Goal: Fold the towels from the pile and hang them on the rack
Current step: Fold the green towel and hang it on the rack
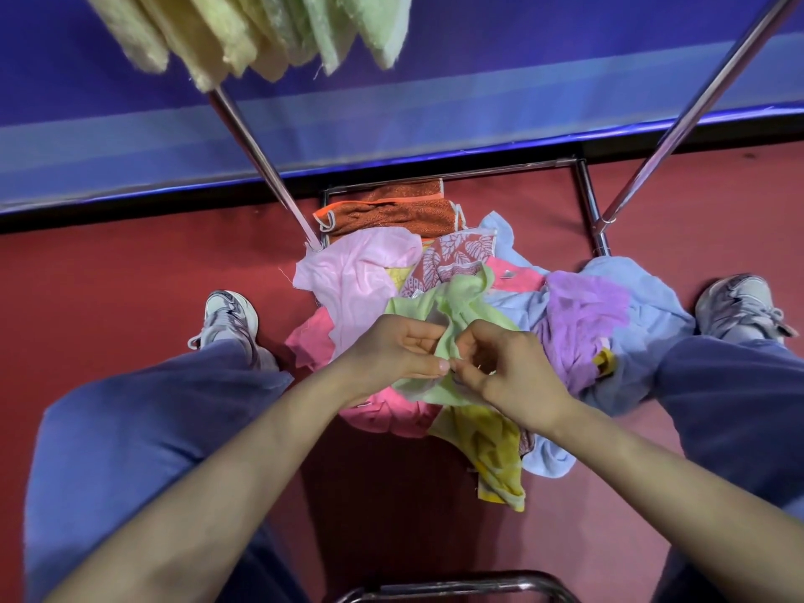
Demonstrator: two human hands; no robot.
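Observation:
A pile of towels (356, 272) in pink, lilac, light blue, yellow and orange lies on the red floor between my feet. Both hands hold a crumpled light green towel (461, 302) just above the pile. My left hand (396, 350) pinches its edge between thumb and fingers, and my right hand (500, 367) pinches the same edge right beside it, thumbs nearly touching. Several folded yellow and green towels (243, 32) hang from the rack at the top left. The rack's metal poles (256, 150) slant down to its base frame behind the pile.
The rack's right pole (678, 115) runs down to the base bar (457, 174) by a blue wall panel. My shoes (228, 319) stand on either side of the pile. A curved metal bar (470, 585) sits close below me at the frame's bottom.

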